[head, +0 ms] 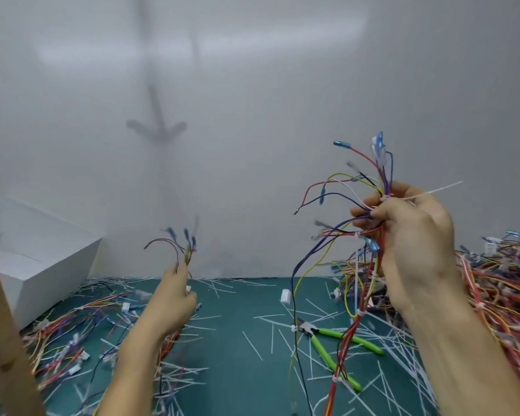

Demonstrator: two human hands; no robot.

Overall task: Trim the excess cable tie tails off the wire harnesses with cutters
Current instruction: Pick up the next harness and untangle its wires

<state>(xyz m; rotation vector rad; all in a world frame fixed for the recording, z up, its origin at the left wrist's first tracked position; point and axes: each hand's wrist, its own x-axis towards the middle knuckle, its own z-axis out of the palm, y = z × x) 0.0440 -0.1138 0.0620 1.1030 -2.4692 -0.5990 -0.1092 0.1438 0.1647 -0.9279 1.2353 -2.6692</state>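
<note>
My right hand (pixel 409 235) grips a wire harness (pixel 354 319) of red, yellow, blue and purple wires, lifted above the mat. A long white cable tie tail (pixel 439 189) sticks out to the right past my fingers. The wires hang down over the green-handled cutters (pixel 336 346), which lie open on the green mat (pixel 237 340). My left hand (pixel 174 301) holds a second, smaller harness (pixel 183 250) upright by its stem, its blue terminals blurred above my fingers.
Several cut white tie tails (pixel 264 349) are scattered across the mat. A pile of harnesses (pixel 502 283) fills the right side, another pile (pixel 72 331) the left. A white box (pixel 36 265) stands at the back left. A wooden strip (pixel 3 340) crosses the left edge.
</note>
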